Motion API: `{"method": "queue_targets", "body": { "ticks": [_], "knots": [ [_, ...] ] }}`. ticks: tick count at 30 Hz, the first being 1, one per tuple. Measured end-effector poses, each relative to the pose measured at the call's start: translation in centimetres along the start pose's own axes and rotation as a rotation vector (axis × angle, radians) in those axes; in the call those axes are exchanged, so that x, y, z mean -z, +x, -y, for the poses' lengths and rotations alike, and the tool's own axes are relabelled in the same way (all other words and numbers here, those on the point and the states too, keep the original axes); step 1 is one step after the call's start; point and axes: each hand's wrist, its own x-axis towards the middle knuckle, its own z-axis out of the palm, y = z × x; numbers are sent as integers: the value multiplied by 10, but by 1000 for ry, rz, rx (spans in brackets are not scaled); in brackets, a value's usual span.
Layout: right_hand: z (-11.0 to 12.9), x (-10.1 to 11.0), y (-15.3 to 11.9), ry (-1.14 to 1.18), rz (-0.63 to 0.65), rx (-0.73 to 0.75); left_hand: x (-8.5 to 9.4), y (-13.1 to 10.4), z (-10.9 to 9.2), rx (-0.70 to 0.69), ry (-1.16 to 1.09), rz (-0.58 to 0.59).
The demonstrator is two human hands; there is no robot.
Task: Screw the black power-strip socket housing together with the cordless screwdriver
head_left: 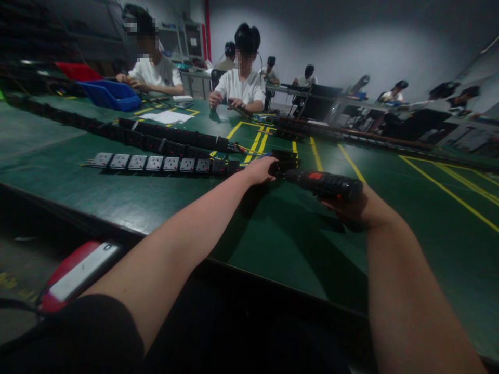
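Observation:
My right hand [351, 210] is wrapped round the handle of a black cordless screwdriver [325, 183] with an orange-red patch. Its tip points left, close to the fingers of my left hand [262, 170]. Those fingers are closed on the dark end of a long power strip [171, 164], whose row of grey sockets stretches away to the left on the green table. Just beyond my left hand lies a black part [284, 155]. The exact contact between the screwdriver tip and the strip is too dark to make out.
More black strips [175, 134] with loose wire ends lie behind. A blue bin [109, 96] and white papers [166, 117] are farther back on the green table [117, 200]. Across it sits a person [241, 85] handling a part. Several others work behind. A white device [83, 270] is at lower left.

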Motion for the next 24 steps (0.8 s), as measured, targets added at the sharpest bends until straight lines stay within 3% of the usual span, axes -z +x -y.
{"method": "queue_targets", "body": {
  "ticks": [12,24],
  "knots": [
    [-6,3,-4,44,29,-41,-1,1,3,5,-12,3],
    [-2,-6,2,22,50,46,0,-1,-4,17,-20,-1]
  ]
}}
